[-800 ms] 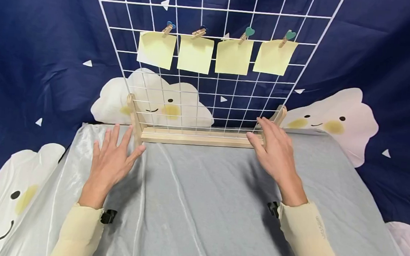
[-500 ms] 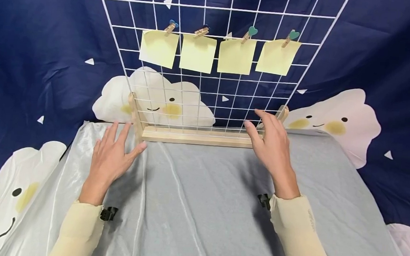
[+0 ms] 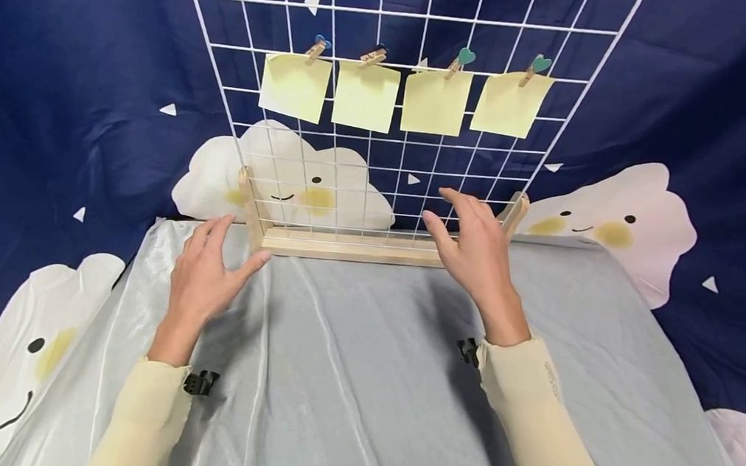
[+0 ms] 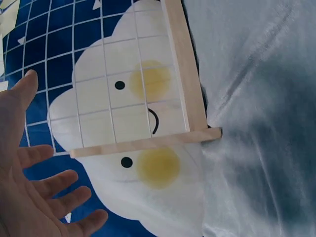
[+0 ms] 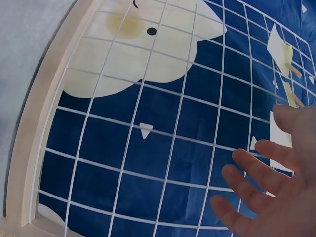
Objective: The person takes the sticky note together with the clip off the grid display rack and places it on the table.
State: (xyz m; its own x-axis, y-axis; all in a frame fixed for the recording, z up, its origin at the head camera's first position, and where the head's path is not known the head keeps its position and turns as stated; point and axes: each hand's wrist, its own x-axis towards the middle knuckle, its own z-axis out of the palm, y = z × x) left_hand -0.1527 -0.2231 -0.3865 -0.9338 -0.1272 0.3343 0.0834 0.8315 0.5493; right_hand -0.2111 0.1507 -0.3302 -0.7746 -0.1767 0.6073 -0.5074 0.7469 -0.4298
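Seeing lettering (image 3: pixel 552 380) along right sleeve (image 3: pixel 518 401), too small to read. Holding left hand (image 3: pixel 204 277) and right hand (image 3: pixel 478 253) well apart, both with loosely spread fingers. Hovering with the left beside the wooden stand (image 3: pixel 351 252) at the far edge of the surface (image 3: pixel 350 342); with the right, before the stand's wire grid (image 3: pixel 370 138), near its right edge.

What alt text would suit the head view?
A person's left hand and right hand hover empty before a white wire grid in a wooden stand. Four clothespins hold four yellow notes on it in a row.
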